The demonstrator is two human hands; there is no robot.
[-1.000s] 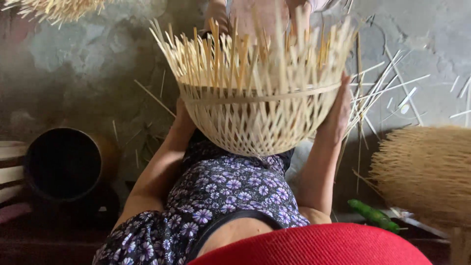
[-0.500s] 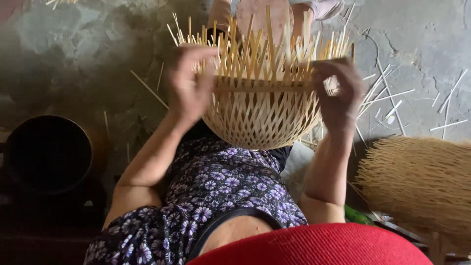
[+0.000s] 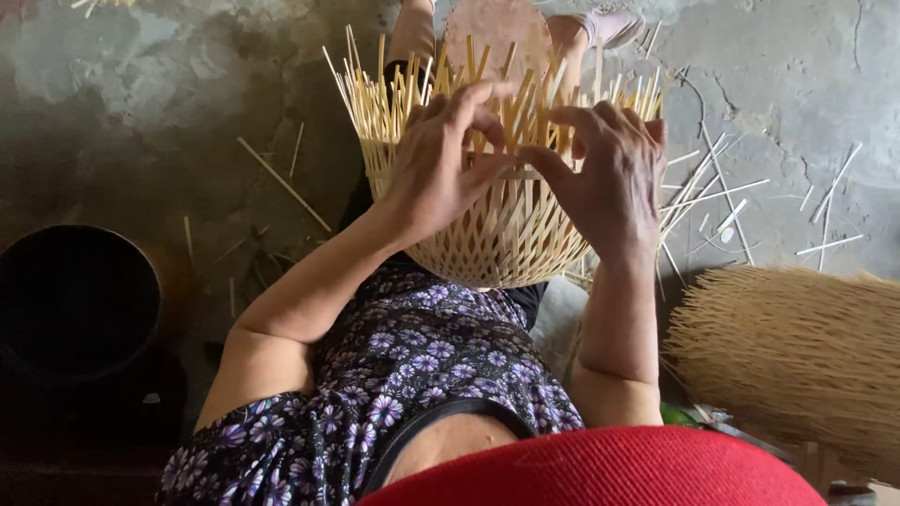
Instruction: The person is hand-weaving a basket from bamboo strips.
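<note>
A half-woven bamboo basket (image 3: 506, 239) rests on my lap, its round bottom toward me and many loose upright strips (image 3: 394, 94) sticking out at the rim. My left hand (image 3: 441, 159) lies over the rim's near left side, fingers curled around the strips. My right hand (image 3: 609, 173) grips the rim on the right, thumb pressing toward the middle. Both hands pinch strips at the woven band close together. My knees and a foot (image 3: 609, 26) show beyond the basket.
A dark round pot (image 3: 75, 300) sits on the floor at the left. A stack of woven bamboo baskets (image 3: 797, 356) lies at the right. Loose bamboo strips (image 3: 731, 192) litter the grey concrete floor. A red hat brim (image 3: 600, 468) fills the bottom.
Both hands moved from the basket's sides up onto the rim and came together near the middle. The basket dropped lower onto my lap.
</note>
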